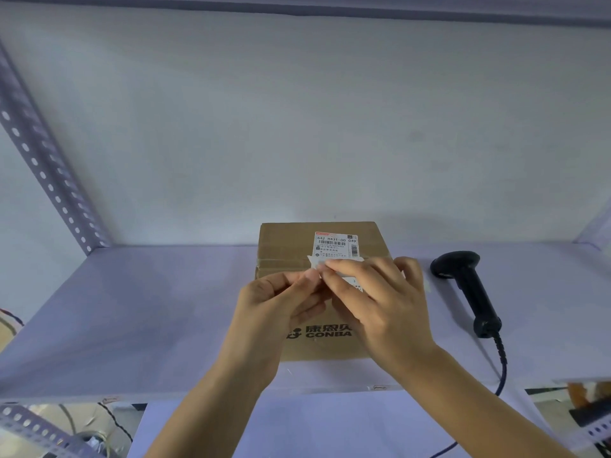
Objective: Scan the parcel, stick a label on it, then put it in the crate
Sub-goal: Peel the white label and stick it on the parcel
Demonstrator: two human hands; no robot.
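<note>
A brown cardboard parcel (284,246) printed "CONBA" lies flat on the white shelf (148,309), with a printed shipping label (335,244) stuck near its far edge. Both my hands hover just above the box top. My left hand (274,309) and my right hand (380,299) pinch a small white label (314,261) between their fingertips, holding it over the middle of the parcel. Most of that label is hidden by my fingers. No crate is in view.
A black handheld barcode scanner (469,289) lies on the shelf to the right of the parcel, its coiled cable (502,361) running off the front edge. A perforated metal upright (43,166) stands at the left. A white wall is behind.
</note>
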